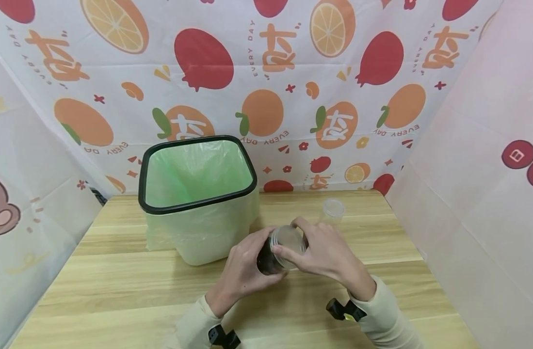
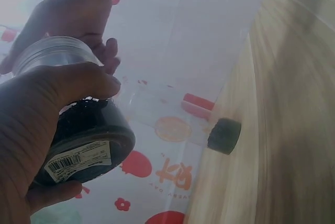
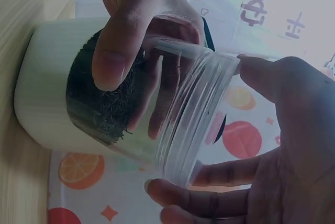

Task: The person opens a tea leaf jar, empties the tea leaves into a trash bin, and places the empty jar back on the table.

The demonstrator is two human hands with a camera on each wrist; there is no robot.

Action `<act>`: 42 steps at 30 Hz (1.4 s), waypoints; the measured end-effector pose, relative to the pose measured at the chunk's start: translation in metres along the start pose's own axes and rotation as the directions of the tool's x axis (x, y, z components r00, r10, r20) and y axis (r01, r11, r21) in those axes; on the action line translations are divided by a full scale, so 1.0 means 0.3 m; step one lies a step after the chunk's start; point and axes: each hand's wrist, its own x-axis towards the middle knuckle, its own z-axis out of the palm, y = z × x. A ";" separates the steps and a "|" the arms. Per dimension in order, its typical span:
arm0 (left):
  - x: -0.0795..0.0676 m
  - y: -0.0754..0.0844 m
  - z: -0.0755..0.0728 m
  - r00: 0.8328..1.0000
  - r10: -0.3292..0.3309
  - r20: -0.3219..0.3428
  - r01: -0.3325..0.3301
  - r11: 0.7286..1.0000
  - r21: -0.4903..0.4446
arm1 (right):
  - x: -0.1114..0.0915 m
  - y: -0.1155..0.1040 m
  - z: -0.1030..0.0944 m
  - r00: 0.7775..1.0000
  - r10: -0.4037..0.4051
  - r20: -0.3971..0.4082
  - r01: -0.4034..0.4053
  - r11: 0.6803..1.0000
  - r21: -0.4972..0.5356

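Observation:
My left hand (image 1: 248,265) grips the body of a clear jar (image 1: 267,258), which is tilted above the table. Dark, shredded bits like loose tea leaves (image 3: 99,103) fill its bottom part. A white barcode label (image 2: 78,161) is stuck on the jar's base. On the jar's mouth sits a clear ridged screw lid (image 3: 191,124). The right hand (image 1: 329,249) holds this lid by its rim, thumb on one side and fingers on the other. Behind the right hand stands a second clear jar (image 1: 333,208); the left wrist view shows dark matter (image 2: 225,136) at its bottom.
A pale bin (image 1: 201,242) with a black rim and a green liner bag stands at the left back of the wooden table (image 1: 118,291). Fruit-printed sheets (image 1: 231,111) hang behind the table and at both sides.

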 end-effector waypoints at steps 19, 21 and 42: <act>-0.014 -0.023 0.016 1.000 -0.028 0.008 0.028 1.000 0.007 | -0.002 0.034 -0.003 0.986 -0.164 0.041 0.159 0.983 0.093; -0.014 -0.024 0.015 0.999 -0.032 0.008 0.032 0.999 0.008 | -0.001 0.038 -0.004 0.982 -0.184 0.037 0.180 0.978 0.106; -0.023 -0.028 0.014 0.996 -0.087 -0.029 0.086 0.996 -0.022 | -0.032 0.079 -0.015 0.971 -0.234 -0.038 0.237 0.963 0.128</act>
